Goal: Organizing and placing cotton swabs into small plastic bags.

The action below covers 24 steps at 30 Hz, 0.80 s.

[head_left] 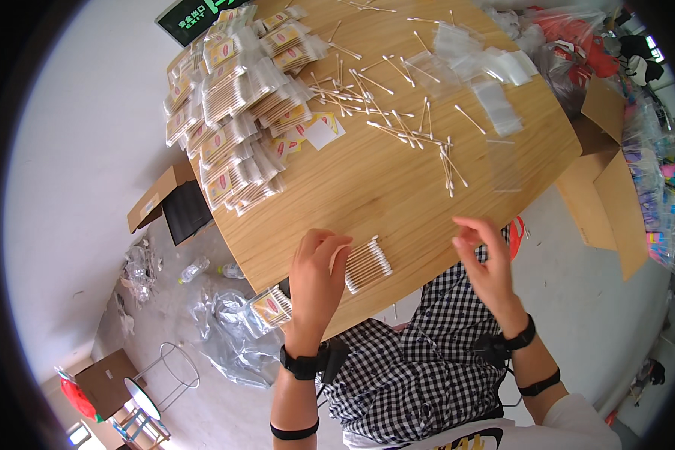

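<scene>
Head view: wooden worktop [397, 191] is crowded at the far side. Far left: big heap of packed swab bags [232, 97], clear with yellow-and-red labels, overlapping in layers. Label cards [322, 136] lie at its right foot, some yellow, one showing white. Loose swabs [405, 135] scattered across the middle, many crossing, a few strays farther out. Far right: pile of clear bags [495, 109], plus a single flat bag [505, 166] nearer the edge.

Off the worktop: cardboard box [598, 187] with open flaps at right, another open carton [157, 196] at left. Clear plastic sheeting [236, 341] and bottles [195, 268] on the floor, round stool [144, 397] lower left. Green sign [195, 21] at top.

Swab row [367, 266] sits on the worktop near the person's edge, between the hands, just beside the left hand [319, 270]. Wooden sticks side by side, white cotton tips at both ends, slightly slanted. Left hand hides part of its left side.

Left grip: fingers curled, can't tell if they touch the row. Right hand [484, 259]: grip open, fingers bent, apart from the row. Labelled pack [271, 306] shows by the left wrist; can't tell what supports it.
</scene>
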Tool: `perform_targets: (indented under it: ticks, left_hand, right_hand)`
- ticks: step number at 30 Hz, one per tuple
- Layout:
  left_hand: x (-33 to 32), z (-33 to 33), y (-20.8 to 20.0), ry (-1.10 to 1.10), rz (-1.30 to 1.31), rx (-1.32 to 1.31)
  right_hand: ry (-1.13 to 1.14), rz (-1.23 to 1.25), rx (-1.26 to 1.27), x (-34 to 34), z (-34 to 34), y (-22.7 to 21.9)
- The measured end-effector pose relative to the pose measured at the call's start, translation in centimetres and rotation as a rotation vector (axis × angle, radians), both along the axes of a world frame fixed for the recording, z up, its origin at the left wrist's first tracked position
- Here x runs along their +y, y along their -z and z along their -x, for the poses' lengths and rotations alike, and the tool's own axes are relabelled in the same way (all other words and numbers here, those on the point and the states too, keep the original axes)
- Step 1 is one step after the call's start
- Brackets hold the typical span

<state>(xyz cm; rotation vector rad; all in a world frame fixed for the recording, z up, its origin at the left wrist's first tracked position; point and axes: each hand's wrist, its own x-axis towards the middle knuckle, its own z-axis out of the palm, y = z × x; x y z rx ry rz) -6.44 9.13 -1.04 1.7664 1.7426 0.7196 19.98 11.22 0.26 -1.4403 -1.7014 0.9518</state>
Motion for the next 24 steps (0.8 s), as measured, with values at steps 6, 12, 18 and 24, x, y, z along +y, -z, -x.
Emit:
perform_targets:
  ticks: [6, 12, 18, 24]
  left_hand:
    - [-4.0, -2.7, 2.4, -0.503, -0.096, -0.783]
    - [-4.4, -6.4, 2.8, -0.559, -0.216, -0.998]
    - [-4.8, -5.6, 2.3, -0.552, -0.157, -1.053]
    - [-6.0, -5.6, 1.9, -0.663, -0.250, -1.017]
  right_hand:
    - [-0.081, 0.218, 0.586, 0.2, 8.4, 3.3]
    - [-0.101, 0.213, 0.681, -2.4, 11.4, 4.1]
    - [-0.118, 0.320, 0.658, -2.2, 10.9, 3.6]
    - [-0.208, -0.259, -0.244, 0.3, 11.9, 3.9]
